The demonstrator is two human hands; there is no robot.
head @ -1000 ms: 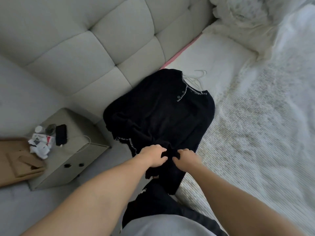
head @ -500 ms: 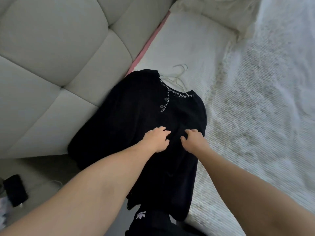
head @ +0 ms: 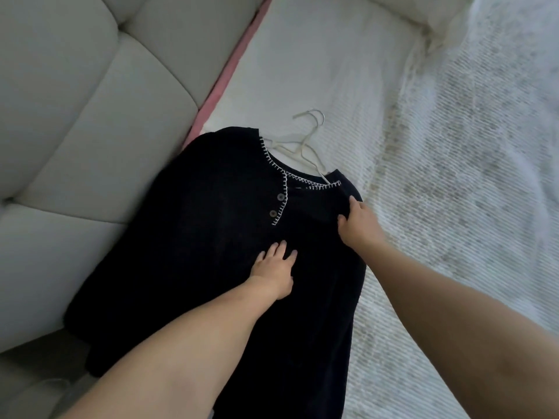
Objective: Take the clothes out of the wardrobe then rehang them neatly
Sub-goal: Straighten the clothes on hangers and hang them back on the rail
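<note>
A black knit top (head: 211,237) with white stitched trim and two buttons lies flat on the bed, its neck pointing away from me. A white hanger (head: 305,140) sticks out of the neckline, its hook lying on the sheet. My left hand (head: 273,272) rests flat on the chest of the top, fingers spread. My right hand (head: 360,225) lies on the top's right shoulder, fingers bent against the fabric near the collar; whether it pinches the cloth is unclear.
A padded grey-white headboard (head: 75,116) runs along the left, with a pink strip (head: 230,65) at its base. White textured bedding (head: 453,207) covers the right side and a pillow (head: 423,13) lies at the far end.
Both hands slid up the top from its hem toward the chest and shoulder, the right going further to the collar. My view moved closer over the bed; the bedside table dropped out of sight.
</note>
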